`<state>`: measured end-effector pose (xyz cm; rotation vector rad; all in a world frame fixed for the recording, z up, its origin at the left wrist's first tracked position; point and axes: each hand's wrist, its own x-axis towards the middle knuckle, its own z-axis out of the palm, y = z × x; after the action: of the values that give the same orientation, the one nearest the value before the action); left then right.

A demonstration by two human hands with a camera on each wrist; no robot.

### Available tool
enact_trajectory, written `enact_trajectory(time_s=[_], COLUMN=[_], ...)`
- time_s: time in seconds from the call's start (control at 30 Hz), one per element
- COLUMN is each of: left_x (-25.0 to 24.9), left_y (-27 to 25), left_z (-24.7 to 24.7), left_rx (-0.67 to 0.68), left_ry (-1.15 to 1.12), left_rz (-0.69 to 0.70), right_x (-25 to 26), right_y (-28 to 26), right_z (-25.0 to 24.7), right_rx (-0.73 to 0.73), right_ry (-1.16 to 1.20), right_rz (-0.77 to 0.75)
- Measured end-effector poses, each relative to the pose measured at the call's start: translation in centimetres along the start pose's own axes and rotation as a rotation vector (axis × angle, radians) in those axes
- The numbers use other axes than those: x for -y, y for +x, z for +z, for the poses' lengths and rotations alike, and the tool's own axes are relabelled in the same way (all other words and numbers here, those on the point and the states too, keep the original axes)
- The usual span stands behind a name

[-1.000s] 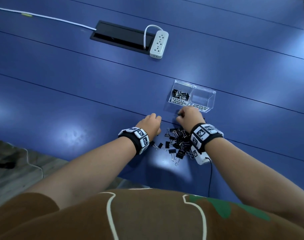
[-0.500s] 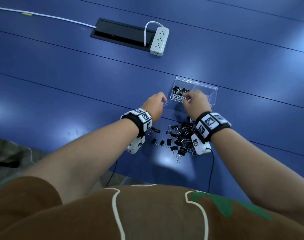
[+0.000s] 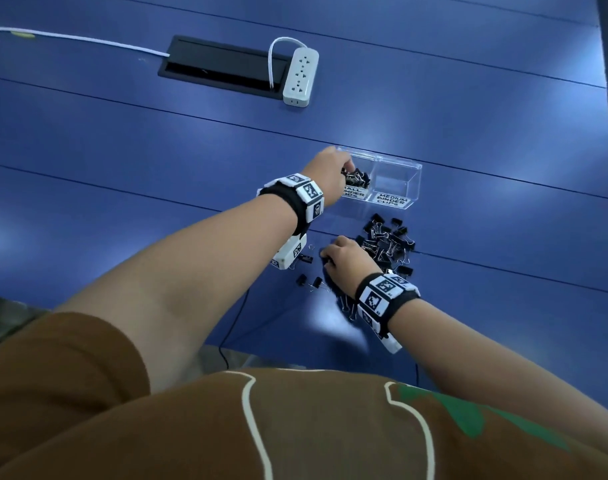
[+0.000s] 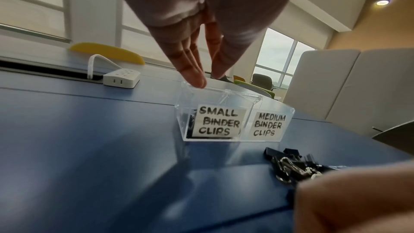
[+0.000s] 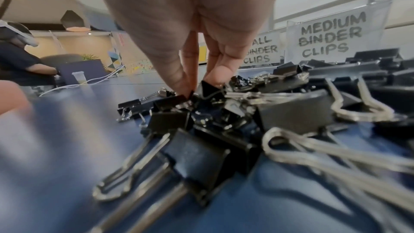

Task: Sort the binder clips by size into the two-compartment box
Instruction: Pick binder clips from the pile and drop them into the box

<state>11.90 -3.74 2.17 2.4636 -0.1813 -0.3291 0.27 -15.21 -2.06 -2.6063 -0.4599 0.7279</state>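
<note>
Head view: small clips (image 3: 357, 177) in box's (image 3: 413, 188) left compartment

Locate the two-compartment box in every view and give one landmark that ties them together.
Head: two-compartment box right of centre, beyond the clip pile.
Left wrist: centre, just under the left hand's fingertips.
Right wrist: upper right, behind the pile; only its labelled front shows.
Shared landmark: the MEDIUM BINDER CLIPS label.
</note>
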Motion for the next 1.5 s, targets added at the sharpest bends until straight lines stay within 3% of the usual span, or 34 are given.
enact_trajectory(time_s=[0.1, 0.27, 0.43, 0.63, 0.83, 1.03, 1.17, 1.3, 1.5], left_x=[1.6, 5.5, 6.7, 6.6, 6.6, 6.2, 5.5, 5.1, 6.0], left_y=[-3.0, -9.1, -12.7, -13.2, -13.7, -14.5, -14.9, -15.3, -15.4], left_z=[-0.5, 0.3, 3.0, 4.6, 3.7, 2.9, 2.8, 3.2, 3.8], left_rx=[-0.017, 0.114, 0.203, 0.152, 0.138, 0.221, 0.286, 0.326, 0.387], left_ry=[-0.038, -0.016, 0.031, 0.108, 0.023, 0.026, 0.040, 0.044, 0.174], left_rz=[-0.006, -0.101, -0.174, -0.191, -0.193, -0.137, -0.196, -0.169, -0.059], right_x=[-0.1, 0.6, 2.5, 2.7, 1.9, 1.2, 0.3, -0.6, -1.6], right_y=[0.1, 0.1, 0.7, 1.0, 1.3, 1.7, 4.0, 6.4, 7.0], right_z=[-0.1, -0.8, 0.2, 1.7, 1.1, -3.6, -8.8, -11.7, -11.6], right_rx=[-0.045, -0.164, -0.082, -0.045, -0.022, -0.314, -0.477, -0.508, -0.449], right_ry=[0.045, 0.231, 0.178, 0.042, 0.044, 0.423, 0.505, 0.407, 0.262], right_rz=[-0.010, -0.003, -0.077, -0.116, -0.076, 0.126, 0.184, 0.215, 0.187])
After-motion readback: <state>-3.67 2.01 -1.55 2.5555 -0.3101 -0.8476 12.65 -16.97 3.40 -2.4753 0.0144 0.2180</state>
